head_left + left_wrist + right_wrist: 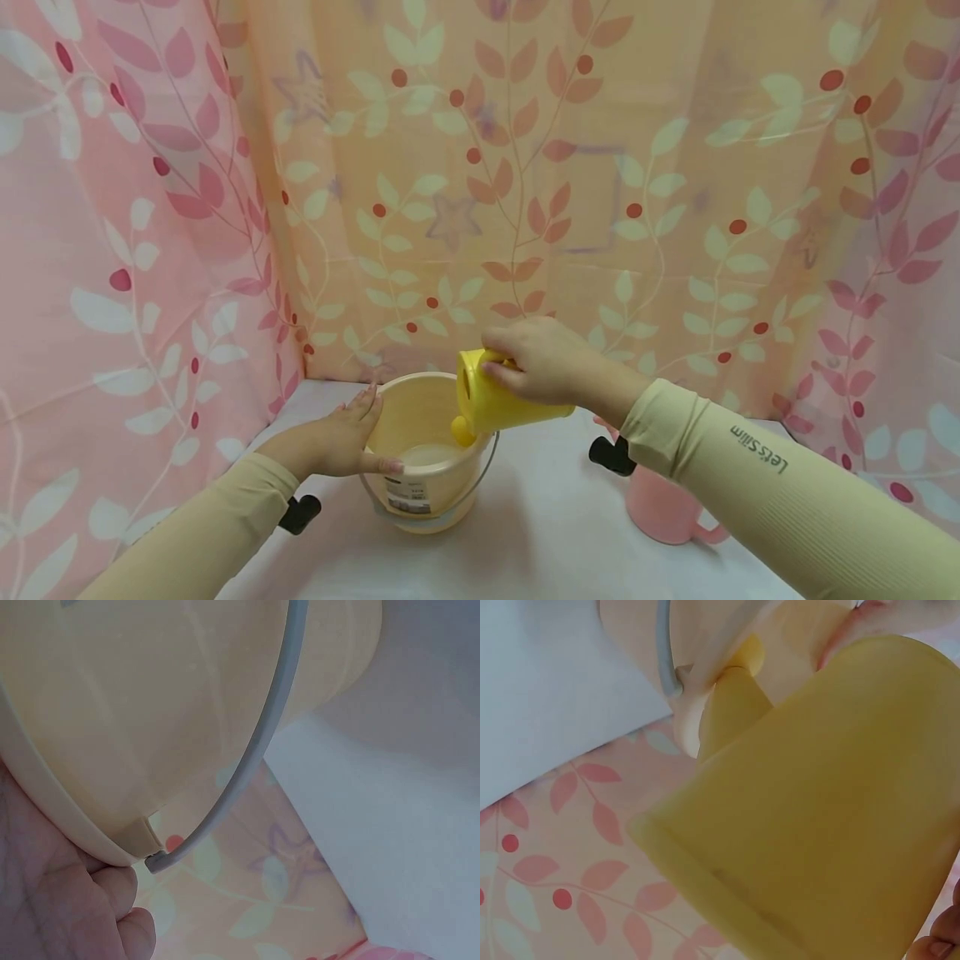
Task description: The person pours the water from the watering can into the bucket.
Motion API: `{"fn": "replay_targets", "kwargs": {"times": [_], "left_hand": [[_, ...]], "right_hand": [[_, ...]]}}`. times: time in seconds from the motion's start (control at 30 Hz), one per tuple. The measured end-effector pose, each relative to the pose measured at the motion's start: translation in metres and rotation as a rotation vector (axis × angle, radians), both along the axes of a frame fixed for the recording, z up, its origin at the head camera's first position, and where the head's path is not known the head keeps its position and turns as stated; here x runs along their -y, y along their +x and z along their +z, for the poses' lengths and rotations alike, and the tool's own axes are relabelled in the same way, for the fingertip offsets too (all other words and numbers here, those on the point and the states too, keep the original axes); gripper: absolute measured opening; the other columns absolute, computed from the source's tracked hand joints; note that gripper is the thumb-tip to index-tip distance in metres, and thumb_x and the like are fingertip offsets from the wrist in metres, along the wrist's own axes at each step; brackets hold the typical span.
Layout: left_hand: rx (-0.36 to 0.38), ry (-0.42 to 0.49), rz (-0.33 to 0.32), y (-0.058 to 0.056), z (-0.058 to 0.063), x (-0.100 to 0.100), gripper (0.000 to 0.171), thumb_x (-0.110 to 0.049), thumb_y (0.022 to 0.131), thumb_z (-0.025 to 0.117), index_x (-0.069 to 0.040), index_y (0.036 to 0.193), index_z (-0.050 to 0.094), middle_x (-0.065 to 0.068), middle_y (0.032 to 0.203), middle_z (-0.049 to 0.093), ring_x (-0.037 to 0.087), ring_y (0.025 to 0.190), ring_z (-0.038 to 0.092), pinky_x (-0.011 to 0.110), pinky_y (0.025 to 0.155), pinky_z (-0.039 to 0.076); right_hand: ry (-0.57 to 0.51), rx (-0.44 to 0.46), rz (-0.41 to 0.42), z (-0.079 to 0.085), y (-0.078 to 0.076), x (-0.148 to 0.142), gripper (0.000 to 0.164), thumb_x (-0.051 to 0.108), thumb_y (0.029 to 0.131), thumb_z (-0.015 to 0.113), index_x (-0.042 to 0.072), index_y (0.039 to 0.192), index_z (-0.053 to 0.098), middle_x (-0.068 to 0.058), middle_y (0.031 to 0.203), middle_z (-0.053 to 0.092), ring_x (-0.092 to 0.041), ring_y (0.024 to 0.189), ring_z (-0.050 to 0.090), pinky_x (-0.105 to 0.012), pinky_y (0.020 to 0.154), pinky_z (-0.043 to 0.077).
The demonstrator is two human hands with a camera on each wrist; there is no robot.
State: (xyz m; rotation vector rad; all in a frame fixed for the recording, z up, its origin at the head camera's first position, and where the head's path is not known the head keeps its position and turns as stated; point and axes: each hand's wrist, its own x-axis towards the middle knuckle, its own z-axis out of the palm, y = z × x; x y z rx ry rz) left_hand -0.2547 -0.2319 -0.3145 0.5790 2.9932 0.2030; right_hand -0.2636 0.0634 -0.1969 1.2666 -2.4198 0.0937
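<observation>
Table [555, 525]: pale, a soft shadow lying at the bucket's [442, 477] 4 o'clock.
Curtains [525, 167]: leafy with red berries; orange at 12, pink at 10 and 2.
Bucket: cream, upright on the table, at the person's 11.
Can [525, 410]: yellow, tipped, spout [462, 431] over the bucket's mouth.
Hands: apart; left hand [337, 437] spread on the rim [52, 802] at 9, right hand [547, 354] gripping the can.
Mug [656, 504]: pink, at 2, partly behind a sleeve [787, 492].
</observation>
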Motion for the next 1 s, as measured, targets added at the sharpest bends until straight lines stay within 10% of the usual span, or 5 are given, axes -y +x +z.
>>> {"fn": "replay_targets", "kwargs": {"times": [1.0], "left_hand": [[0.017, -0.005, 0.013, 0.001, 0.002, -0.001, 0.117, -0.074, 0.071, 0.051, 0.012, 0.141, 0.014, 0.027, 0.149, 0.003, 0.039, 0.137, 0.007, 0.054, 0.107, 0.015]], "right_hand": [[0.053, -0.074, 0.113, 0.007, 0.005, 0.017, 0.020, 0.027, 0.085, 0.059, 0.018, 0.073, 0.045, 0.007, 0.058, 0.039, -0.010, 0.054, 0.040, -0.022, 0.050, 0.031]]}}
